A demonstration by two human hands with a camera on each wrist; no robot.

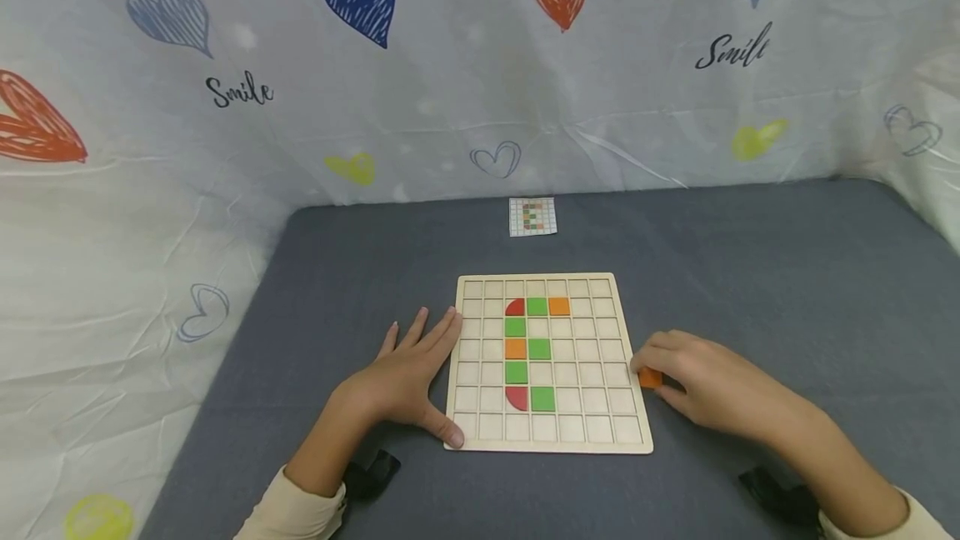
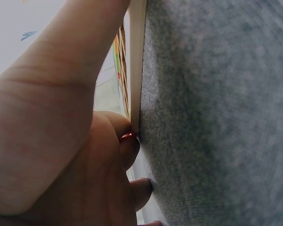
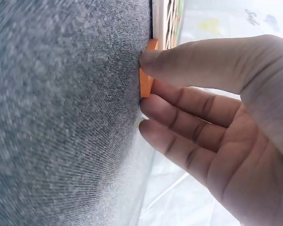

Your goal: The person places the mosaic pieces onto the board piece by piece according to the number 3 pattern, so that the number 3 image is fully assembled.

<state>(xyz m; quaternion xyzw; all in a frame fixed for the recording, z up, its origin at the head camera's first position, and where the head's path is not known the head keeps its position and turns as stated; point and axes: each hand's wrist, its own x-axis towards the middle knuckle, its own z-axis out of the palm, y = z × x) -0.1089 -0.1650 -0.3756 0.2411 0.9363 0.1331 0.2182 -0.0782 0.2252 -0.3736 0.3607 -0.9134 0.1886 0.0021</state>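
A square wooden grid board lies on the table. Red quarter-round tiles, green square tiles and orange square tiles sit in some of its cells. My left hand is spread at the board's left side, thumb on the near left corner and a fingertip touching the edge farther up. In the left wrist view, the palm and fingers are beside the board's rim. Just off the board's right edge, my right hand pinches an orange tile between thumb and fingers, low at the tabletop.
Behind the board, near the table's far edge, lies a small printed card with a coloured grid pattern. Dark grey cloth covers the table. A pale curtain printed with hearts hangs behind. Black straps show beneath both wrists.
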